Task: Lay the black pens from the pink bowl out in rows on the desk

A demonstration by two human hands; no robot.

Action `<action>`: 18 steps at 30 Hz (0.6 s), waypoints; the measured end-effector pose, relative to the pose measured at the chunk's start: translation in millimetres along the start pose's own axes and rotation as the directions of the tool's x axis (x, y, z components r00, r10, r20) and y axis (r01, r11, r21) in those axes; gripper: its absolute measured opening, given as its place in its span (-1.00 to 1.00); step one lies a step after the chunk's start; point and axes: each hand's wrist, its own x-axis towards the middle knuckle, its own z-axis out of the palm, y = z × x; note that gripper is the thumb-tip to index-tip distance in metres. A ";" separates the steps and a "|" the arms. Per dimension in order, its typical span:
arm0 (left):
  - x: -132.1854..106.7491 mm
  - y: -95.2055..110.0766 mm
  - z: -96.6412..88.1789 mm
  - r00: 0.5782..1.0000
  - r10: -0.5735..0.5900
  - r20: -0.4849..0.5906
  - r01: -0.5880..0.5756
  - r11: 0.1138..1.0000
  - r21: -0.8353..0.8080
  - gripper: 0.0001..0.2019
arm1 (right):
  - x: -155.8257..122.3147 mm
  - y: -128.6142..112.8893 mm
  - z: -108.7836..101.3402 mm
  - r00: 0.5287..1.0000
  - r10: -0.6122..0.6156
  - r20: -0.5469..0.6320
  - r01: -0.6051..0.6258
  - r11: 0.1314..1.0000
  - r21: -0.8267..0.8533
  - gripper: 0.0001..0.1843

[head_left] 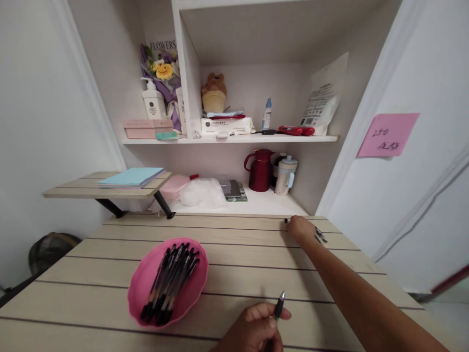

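Note:
Near the front edge of the view, my left hand [256, 325] pinches a pen [280, 304] with a black grip, its silver tip pointing up. My right hand [301, 228] reaches to the far right of the table, fingers curled down at the tabletop. A small black end [286, 221] shows just left of those fingers; whatever else they close on is hidden. Several slim dark pen-like pieces [321, 235] lie right beside that wrist. To the left of my left hand stands a pink scalloped bowl [134, 288] holding several black pens [172, 281].
Blue paper sheets [131, 177] lie on a small raised stand [69, 188] at the back left. Behind the wooden table [234, 254], a white shelf holds a red jug [260, 171], a cup [286, 176] and a plastic bag [203, 192]. A pink note [387, 135] hangs at right.

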 end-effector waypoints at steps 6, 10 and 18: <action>0.2 -1.8 2.3 0.997 0.072 -0.031 -0.075 0.993 -0.096 -0.56 | -55.3 -6.5 -12.5 0.993 -0.101 0.057 0.090 0.981 0.173 -0.71; 3.4 -2.6 6.0 0.978 0.165 -0.131 -0.186 0.968 -0.172 -0.65 | -138.5 -21.5 -6.6 0.929 -0.247 0.276 0.030 0.793 0.609 -0.54; 0.9 1.6 16.2 0.946 0.252 -0.204 -0.276 0.956 -0.096 -0.74 | -220.0 -50.2 -8.5 0.918 -0.269 0.293 -0.292 0.042 0.955 -0.41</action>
